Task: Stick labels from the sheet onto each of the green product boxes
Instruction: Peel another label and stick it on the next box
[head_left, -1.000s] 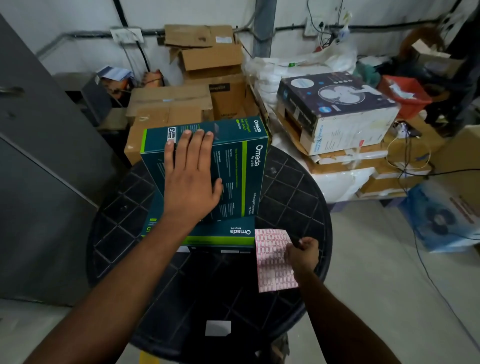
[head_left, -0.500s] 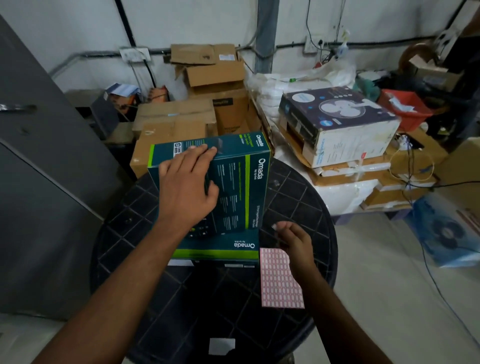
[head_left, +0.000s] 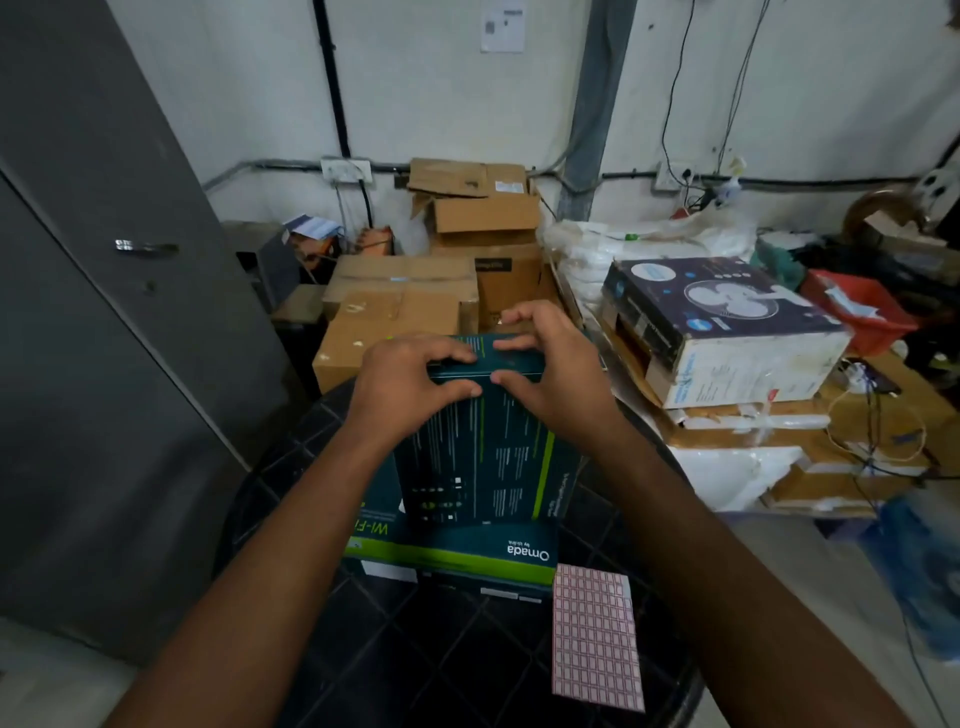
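Observation:
Two green product boxes are stacked on a round black table (head_left: 426, 654). The upper green box (head_left: 488, 457) is tilted up on its near end, its far edge raised. My left hand (head_left: 410, 379) grips that far top edge, fingers over it and thumb on the printed face. My right hand (head_left: 550, 358) grips the same edge from the right in the same way. The lower green box (head_left: 457, 556) lies flat beneath. A pink label sheet (head_left: 595, 634) lies flat on the table to the right of the boxes, touched by neither hand.
Brown cardboard cartons (head_left: 400, 306) are piled just behind the table. A fan carton (head_left: 722, 327) sits on stacked packages to the right, with cables and a red tray (head_left: 862, 312) beyond. A grey metal cabinet (head_left: 104, 312) stands at the left.
My right hand has let go of the label sheet, which now lies on the table, and moved up to the upper box. Both hands now hold its far edge and tilt it up.

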